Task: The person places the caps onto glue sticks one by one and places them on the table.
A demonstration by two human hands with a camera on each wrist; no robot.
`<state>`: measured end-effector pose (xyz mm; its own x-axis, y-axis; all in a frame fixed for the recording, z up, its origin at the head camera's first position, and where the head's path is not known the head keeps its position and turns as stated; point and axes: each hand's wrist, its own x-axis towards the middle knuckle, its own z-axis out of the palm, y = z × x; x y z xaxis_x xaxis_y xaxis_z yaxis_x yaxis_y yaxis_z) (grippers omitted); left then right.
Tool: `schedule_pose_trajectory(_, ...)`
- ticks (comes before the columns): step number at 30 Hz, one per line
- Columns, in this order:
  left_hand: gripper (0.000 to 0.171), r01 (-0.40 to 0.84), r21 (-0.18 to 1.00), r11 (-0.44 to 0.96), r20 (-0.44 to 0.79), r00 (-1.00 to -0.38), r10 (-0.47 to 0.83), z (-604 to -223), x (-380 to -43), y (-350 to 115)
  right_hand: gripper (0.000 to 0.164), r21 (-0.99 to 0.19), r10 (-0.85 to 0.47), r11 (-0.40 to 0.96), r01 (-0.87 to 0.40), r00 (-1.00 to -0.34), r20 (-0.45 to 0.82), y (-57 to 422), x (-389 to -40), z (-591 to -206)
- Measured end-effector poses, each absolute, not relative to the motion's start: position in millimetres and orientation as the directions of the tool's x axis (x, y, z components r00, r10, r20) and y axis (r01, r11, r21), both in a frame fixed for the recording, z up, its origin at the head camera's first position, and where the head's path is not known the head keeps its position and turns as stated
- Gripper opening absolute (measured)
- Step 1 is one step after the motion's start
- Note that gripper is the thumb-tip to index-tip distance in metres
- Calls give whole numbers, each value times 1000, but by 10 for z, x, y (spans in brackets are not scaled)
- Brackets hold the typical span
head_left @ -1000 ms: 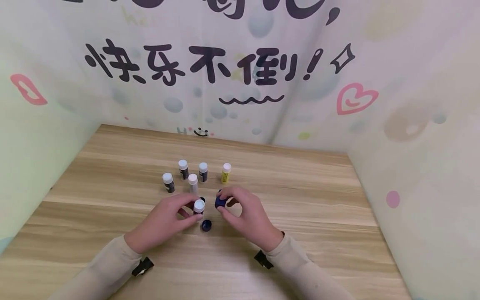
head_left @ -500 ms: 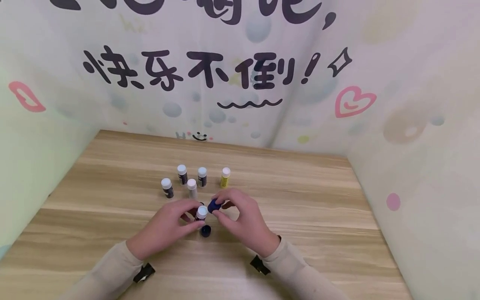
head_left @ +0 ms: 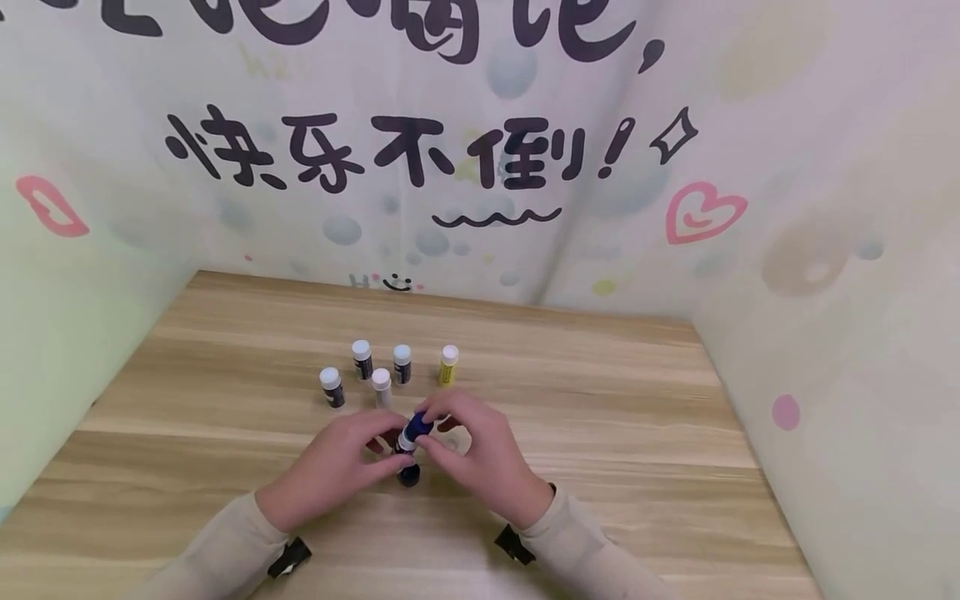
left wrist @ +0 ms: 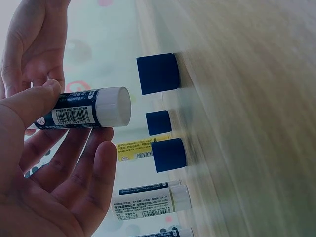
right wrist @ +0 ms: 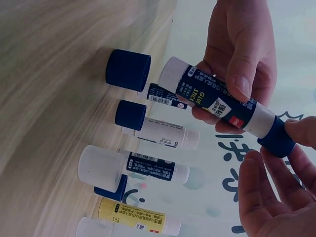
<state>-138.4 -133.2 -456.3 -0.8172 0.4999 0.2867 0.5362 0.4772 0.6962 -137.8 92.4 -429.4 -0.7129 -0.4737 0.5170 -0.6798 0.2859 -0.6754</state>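
Between the hands, a dark blue and white glue stick [right wrist: 212,96] is held tilted above the table. My left hand [head_left: 337,458] grips its barrel between thumb and fingers. At its upper end sits a dark blue cap [right wrist: 277,139], pinched by the thumb and fingertips of my right hand [head_left: 487,450]. In the right wrist view the cap meets the stick's white neck; how far it goes over is hidden. A loose blue cap [head_left: 408,475] lies on the table just below the hands. More blue caps [left wrist: 158,74] stand near it in the left wrist view.
Beyond the hands stand several upright glue sticks: a yellow one [head_left: 448,367], a white one [head_left: 382,388] and dark blue ones [head_left: 332,387]. Frosted caps [right wrist: 101,168] stand on the wooden table [head_left: 637,433]. A printed curtain [head_left: 480,250] backs the table.
My right hand has brought the blue cap leftward onto the end of the glue stick. The left hand has shifted slightly right and tilted the stick toward it. The head view has tilted up slightly.
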Motion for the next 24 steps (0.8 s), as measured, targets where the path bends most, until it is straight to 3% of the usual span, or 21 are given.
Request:
schedule_pose_trajectory(16, 29, 547, 674, 497, 299, -816, 494, -4558, -1357, -1306, 21, -704, -463, 286, -650, -737, 492, 911, -1341, -4300)
schedule_pose_trajectory(24, 29, 552, 672, 494, 307, -815, 493, -4541, -1353, -1300, 21, -689, -462, 261, -676, -714, 525, 913, -1351, -4327)
